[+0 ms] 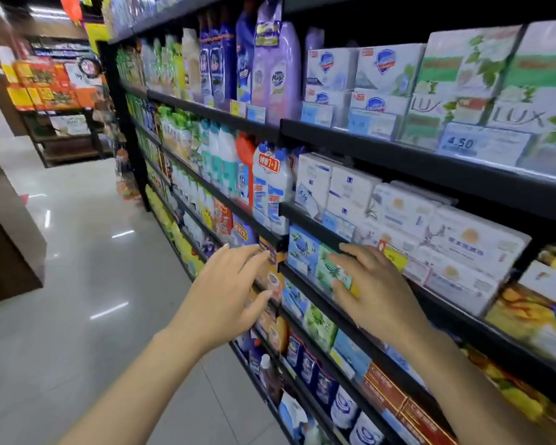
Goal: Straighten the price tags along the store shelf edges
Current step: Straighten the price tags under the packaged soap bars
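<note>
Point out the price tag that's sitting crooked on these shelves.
The white 4.50 tag beside the blue-and-white bottles, tilted, unlike the level 4.50 tag under the LUX boxes.

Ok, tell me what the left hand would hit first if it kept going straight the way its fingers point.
Most likely the orange-and-purple product pack at the black shelf edge: the left hand has straight fingers whose tips already overlap it in the head view. Whether they touch it is unclear, since depth is hard to judge here.

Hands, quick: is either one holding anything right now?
Left hand: open, fingers by an orange tag.
Right hand: open, holding nothing.
</note>
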{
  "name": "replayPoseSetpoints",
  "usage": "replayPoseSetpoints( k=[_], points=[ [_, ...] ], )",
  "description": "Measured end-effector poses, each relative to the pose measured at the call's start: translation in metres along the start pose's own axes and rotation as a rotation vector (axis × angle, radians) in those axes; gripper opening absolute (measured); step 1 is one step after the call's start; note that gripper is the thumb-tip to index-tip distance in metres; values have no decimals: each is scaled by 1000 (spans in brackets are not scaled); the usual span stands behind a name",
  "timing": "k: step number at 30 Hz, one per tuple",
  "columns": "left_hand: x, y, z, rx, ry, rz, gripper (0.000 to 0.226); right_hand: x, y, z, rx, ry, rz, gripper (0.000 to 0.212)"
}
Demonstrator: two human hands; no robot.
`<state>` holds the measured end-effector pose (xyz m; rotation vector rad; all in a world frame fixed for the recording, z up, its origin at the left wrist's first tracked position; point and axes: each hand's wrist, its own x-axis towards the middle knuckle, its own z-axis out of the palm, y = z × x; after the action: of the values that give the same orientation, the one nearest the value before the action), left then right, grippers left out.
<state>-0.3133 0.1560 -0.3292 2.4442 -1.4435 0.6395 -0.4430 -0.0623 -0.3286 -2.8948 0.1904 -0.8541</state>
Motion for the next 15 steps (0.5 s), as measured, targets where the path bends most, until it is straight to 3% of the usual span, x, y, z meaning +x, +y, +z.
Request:
replayPoseSetpoints(
  k=[10,15],
  points=[
    [99,-83,82,-17,-19,91,60,69,14,57,-134,12,109,47],
    [146,-123,124,-70,-15,226,61,104,15,82,-188,26,188,43]
  ],
)
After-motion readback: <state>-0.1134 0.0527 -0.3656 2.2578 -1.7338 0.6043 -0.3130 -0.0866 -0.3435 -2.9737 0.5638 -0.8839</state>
